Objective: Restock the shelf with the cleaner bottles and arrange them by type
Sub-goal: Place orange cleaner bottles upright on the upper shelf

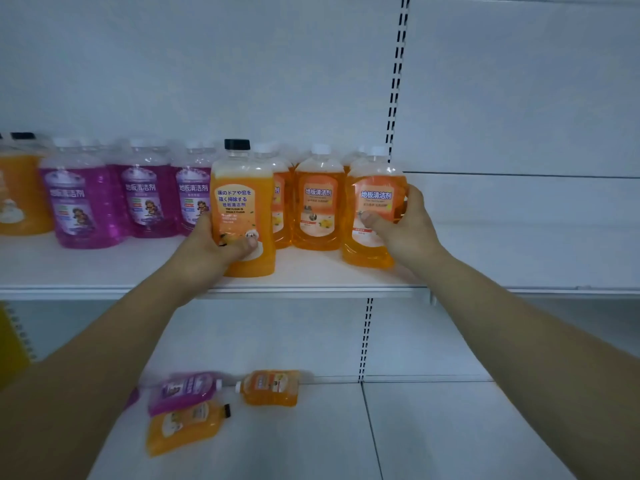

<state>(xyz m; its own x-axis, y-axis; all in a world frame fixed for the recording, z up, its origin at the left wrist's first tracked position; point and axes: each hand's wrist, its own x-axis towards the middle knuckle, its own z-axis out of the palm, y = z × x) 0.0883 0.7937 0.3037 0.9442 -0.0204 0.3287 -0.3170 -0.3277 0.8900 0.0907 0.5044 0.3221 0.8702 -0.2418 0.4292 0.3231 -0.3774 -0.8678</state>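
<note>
Left hand (216, 242) grips black-capped bottle (242, 209); right hand (403, 225) white-capped bottle (375, 206).

Far-left orange bottle (20, 195) cropped.

Upper shelf (104, 271): bottle row (317, 202) along back, spanning 9 to 3 o'clock. Forward bottle (242, 202) before row, in left hand (211, 244). End bottle (375, 199) at its 3 o'clock, in right hand (405, 230). Lower shelf (450, 427) beneath, 6 o'clock: lying bottles (270, 388) clustered.
</note>
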